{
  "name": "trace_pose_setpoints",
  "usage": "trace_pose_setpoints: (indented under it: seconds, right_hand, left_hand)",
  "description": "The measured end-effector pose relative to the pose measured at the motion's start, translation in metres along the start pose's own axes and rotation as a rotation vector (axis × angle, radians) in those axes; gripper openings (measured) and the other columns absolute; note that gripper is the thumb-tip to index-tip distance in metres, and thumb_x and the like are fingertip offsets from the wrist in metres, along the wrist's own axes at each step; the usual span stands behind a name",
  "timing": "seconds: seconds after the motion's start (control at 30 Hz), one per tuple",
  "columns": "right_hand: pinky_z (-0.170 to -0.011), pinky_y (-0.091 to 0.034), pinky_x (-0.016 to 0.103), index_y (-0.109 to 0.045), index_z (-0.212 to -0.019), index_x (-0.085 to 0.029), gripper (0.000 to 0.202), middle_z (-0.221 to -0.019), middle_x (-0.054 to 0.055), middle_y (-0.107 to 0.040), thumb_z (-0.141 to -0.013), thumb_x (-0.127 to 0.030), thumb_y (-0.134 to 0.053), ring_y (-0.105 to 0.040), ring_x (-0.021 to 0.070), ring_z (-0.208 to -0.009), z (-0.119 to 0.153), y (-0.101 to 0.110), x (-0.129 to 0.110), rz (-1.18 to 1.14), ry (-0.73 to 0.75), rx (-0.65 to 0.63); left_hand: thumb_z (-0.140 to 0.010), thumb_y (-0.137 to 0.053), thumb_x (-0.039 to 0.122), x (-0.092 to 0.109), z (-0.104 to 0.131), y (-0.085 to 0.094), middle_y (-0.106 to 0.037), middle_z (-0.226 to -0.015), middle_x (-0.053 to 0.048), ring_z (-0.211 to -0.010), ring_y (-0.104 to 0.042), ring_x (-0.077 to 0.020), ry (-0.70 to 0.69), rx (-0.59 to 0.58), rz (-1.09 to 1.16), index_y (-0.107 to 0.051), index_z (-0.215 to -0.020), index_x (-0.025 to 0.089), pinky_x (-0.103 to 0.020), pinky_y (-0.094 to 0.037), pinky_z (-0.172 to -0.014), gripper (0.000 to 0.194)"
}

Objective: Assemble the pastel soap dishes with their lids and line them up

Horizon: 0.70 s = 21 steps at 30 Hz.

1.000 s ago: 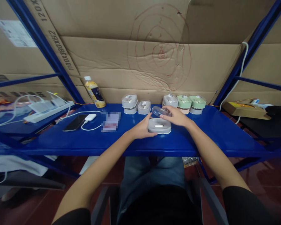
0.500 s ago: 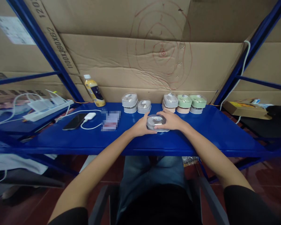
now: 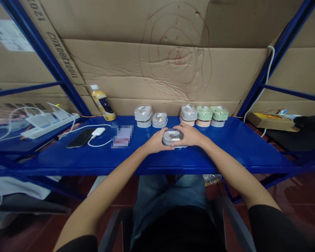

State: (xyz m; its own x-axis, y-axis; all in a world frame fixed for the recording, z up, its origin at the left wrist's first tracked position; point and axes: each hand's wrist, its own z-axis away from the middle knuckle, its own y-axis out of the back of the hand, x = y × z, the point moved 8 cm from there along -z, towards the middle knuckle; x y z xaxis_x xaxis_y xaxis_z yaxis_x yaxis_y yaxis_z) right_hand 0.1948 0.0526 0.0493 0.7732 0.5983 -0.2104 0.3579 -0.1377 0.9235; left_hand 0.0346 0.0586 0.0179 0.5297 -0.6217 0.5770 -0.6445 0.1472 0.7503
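A small grey container with a clear lid [image 3: 171, 135] stands low at the middle of the blue table [image 3: 99, 157]. My left hand [image 3: 156, 141] is wrapped round its left side, thumb at the back and fingers along the front. From the right, my right hand [image 3: 190, 135] grips the same container, with a finger reaching across its front. Behind my hands, a similar single grey container [image 3: 160, 119] sits beside a stack of two grey ones [image 3: 143, 115]. To the right are a grey-over-peach stack [image 3: 188, 114], a green-over-peach stack [image 3: 204, 115] and a green-over-grey stack [image 3: 219, 115].
A yellow drink bottle [image 3: 103, 103] stands at the back left. In front of it lie a black phone [image 3: 81, 138], a white charger [image 3: 98, 132] with its cable, and a blurred-out item [image 3: 122, 136]. Blue posts flank the table, and cardboard [image 3: 107, 66] walls its back.
The view has shifted slightly, moving most things a little left in the picture. Both hands keep their hold on the grey container, which looks slightly tilted or turned compared with before.
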Motion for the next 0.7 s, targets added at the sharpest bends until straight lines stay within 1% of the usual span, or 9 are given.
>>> trace_pose_setpoints:
  seconds: [0.13, 0.27, 0.33, 0.43, 0.5, 0.53, 0.6, 0.7]
  right_hand:
    - [-0.097, -0.057, 0.052, -0.068, -0.143, -0.023, 0.093, -0.123, 0.017, -0.067, -0.073, -0.082, -0.083, -0.068, 0.0404, -0.114, 0.000, 0.001, -0.004, 0.035, 0.013, 0.012]
    - [-0.099, -0.056, 0.052, -0.067, -0.144, -0.023, 0.095, -0.123, 0.016, -0.067, -0.072, -0.081, -0.084, -0.068, 0.0405, -0.116, 0.000, 0.000, -0.002, 0.004, 0.009, 0.004]
    - [-0.101, -0.056, 0.052, -0.066, -0.146, -0.023, 0.096, -0.125, 0.016, -0.066, -0.072, -0.081, -0.084, -0.067, 0.0402, -0.118, 0.000, -0.001, 0.001, -0.029, 0.011, -0.003]
    - [-0.105, -0.056, 0.054, -0.063, -0.149, -0.025, 0.098, -0.128, 0.015, -0.066, -0.072, -0.079, -0.086, -0.066, 0.0398, -0.123, -0.002, -0.003, 0.008, -0.095, 0.019, -0.020]
    - [-0.110, -0.054, 0.054, -0.061, -0.153, -0.026, 0.099, -0.132, 0.014, -0.065, -0.072, -0.076, -0.088, -0.064, 0.0392, -0.128, -0.003, -0.005, 0.013, -0.145, 0.035, -0.041]
    - [-0.112, -0.053, 0.055, -0.060, -0.154, -0.027, 0.099, -0.135, 0.014, -0.065, -0.072, -0.075, -0.088, -0.063, 0.0392, -0.131, -0.003, -0.006, 0.015, -0.160, 0.043, -0.048]
    - [-0.117, -0.049, 0.056, -0.058, -0.156, -0.027, 0.101, -0.142, 0.015, -0.062, -0.072, -0.072, -0.091, -0.060, 0.0400, -0.137, -0.004, -0.004, 0.020, -0.160, 0.047, -0.035]
    - [-0.122, -0.046, 0.058, -0.059, -0.156, -0.025, 0.101, -0.148, 0.017, -0.059, -0.070, -0.064, -0.096, -0.056, 0.0416, -0.141, -0.004, 0.004, 0.026, -0.105, 0.034, 0.039]
  left_hand:
    - [-0.066, -0.097, 0.058, 0.000, 0.000, 0.000, -0.065, -0.148, -0.017, -0.137, -0.063, -0.0425, 0.021, 0.004, -0.003, -0.050, -0.148, 0.020, -0.056, -0.051, -0.115, 0.102]
    - [-0.068, -0.096, 0.057, -0.001, -0.001, -0.001, -0.068, -0.144, -0.017, -0.134, -0.065, -0.0417, 0.020, -0.006, 0.005, -0.051, -0.147, 0.020, -0.055, -0.053, -0.114, 0.099]
    - [-0.068, -0.096, 0.058, -0.003, -0.001, -0.001, -0.064, -0.150, -0.019, -0.139, -0.062, -0.0432, 0.015, -0.008, -0.011, -0.049, -0.151, 0.019, -0.057, -0.050, -0.117, 0.104]
    - [-0.067, -0.096, 0.060, -0.007, 0.000, 0.000, -0.051, -0.163, -0.024, -0.150, -0.052, -0.0460, 0.003, -0.020, -0.049, -0.039, -0.161, 0.017, -0.060, -0.045, -0.122, 0.118]
    - [-0.073, -0.092, 0.058, -0.006, 0.002, 0.002, -0.046, -0.169, -0.023, -0.153, -0.048, -0.0445, -0.035, -0.045, -0.071, -0.034, -0.166, 0.018, -0.058, -0.043, -0.124, 0.117]
    - [-0.077, -0.089, 0.057, -0.005, 0.002, 0.003, -0.046, -0.169, -0.021, -0.153, -0.048, -0.0431, -0.059, -0.058, -0.086, -0.034, -0.167, 0.019, -0.057, -0.043, -0.124, 0.112]
    - [-0.083, -0.084, 0.056, -0.001, 0.004, 0.007, -0.053, -0.164, -0.018, -0.150, -0.052, -0.0409, -0.086, -0.066, -0.136, -0.039, -0.165, 0.021, -0.054, -0.044, -0.123, 0.101]
    - [-0.085, -0.081, 0.058, 0.005, 0.006, 0.014, -0.066, -0.149, -0.015, -0.140, -0.061, -0.0402, -0.056, -0.035, -0.261, -0.049, -0.161, 0.024, -0.053, -0.049, -0.117, 0.089]
